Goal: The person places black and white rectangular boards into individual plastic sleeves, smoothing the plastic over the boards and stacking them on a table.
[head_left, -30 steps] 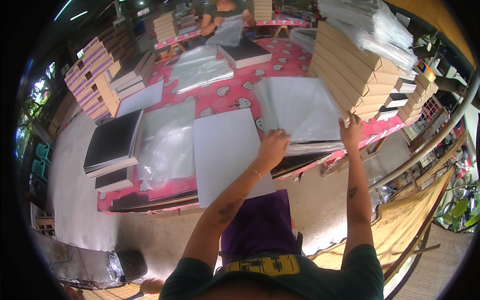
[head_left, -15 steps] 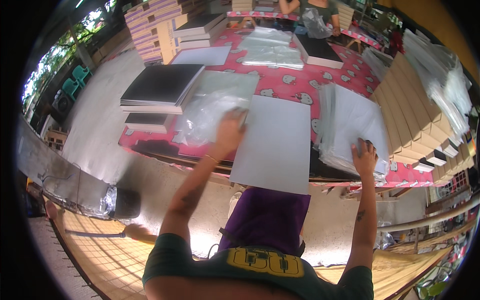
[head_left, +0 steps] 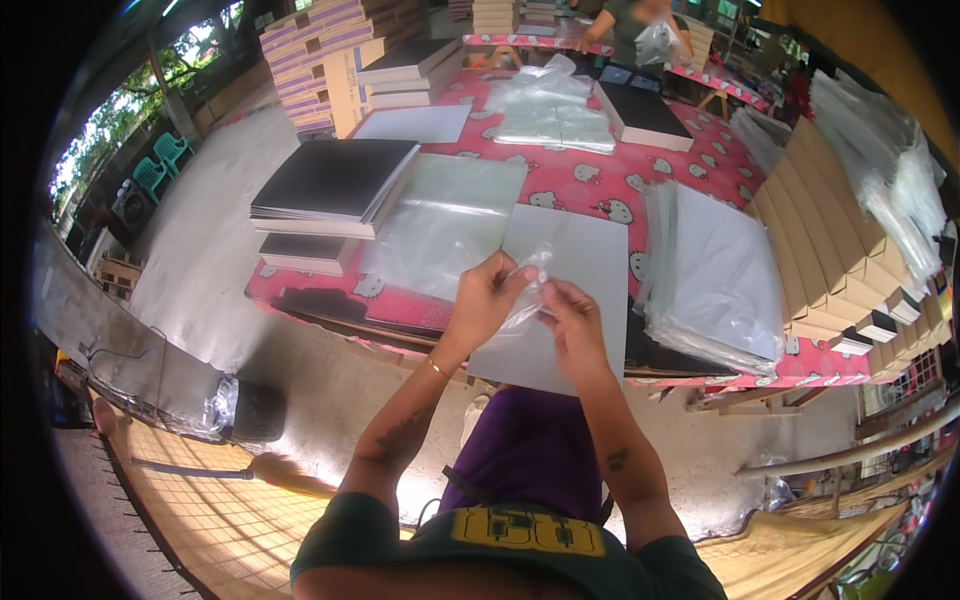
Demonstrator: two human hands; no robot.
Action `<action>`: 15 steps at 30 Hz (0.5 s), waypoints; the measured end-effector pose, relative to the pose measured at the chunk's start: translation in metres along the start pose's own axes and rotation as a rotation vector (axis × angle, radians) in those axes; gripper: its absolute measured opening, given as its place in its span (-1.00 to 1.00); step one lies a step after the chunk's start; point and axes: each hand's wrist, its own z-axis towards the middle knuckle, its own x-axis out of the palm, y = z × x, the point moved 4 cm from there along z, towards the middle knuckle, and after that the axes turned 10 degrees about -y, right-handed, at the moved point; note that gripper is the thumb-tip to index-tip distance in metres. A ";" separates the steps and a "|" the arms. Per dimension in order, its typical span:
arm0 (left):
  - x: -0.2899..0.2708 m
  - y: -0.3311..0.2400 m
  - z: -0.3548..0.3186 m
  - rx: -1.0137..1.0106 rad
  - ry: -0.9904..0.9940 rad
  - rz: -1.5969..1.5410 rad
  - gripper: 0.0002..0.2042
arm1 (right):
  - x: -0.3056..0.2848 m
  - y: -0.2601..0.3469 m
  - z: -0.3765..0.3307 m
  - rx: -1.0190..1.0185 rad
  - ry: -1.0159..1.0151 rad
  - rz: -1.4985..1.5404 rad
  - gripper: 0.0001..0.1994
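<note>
A clear plastic bag (head_left: 528,302) is pinched between my two hands above a white sheet (head_left: 605,255). My left hand (head_left: 490,298) grips the bag's edge with thumb and fingers. My right hand (head_left: 574,322) pinches the same bag close by, fingers curled. The white sheet lies at the table's front edge, partly hidden by my hands. To its left are flat clear plastic bags (head_left: 440,210). Further left stands a pile of black-topped paper blocks (head_left: 335,180). On the right lies a stack of white sheets in clear plastic (head_left: 712,275).
Brown cardboard pieces (head_left: 820,230) lean in a row at the right, with plastic bags (head_left: 890,160) over them. More plastic (head_left: 555,110) and a black-topped block (head_left: 645,112) lie at the back. Boxes (head_left: 335,65) rise far left. Another person (head_left: 645,35) works across the table.
My right hand has left the wrapped stack and come to the middle. My left hand has moved right and nearer, and both now hold a clear plastic bag above the white sheet.
</note>
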 end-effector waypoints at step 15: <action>-0.027 0.009 -0.008 0.113 -0.189 0.141 -0.90 | -0.059 0.026 -0.019 -0.057 0.155 0.597 -0.87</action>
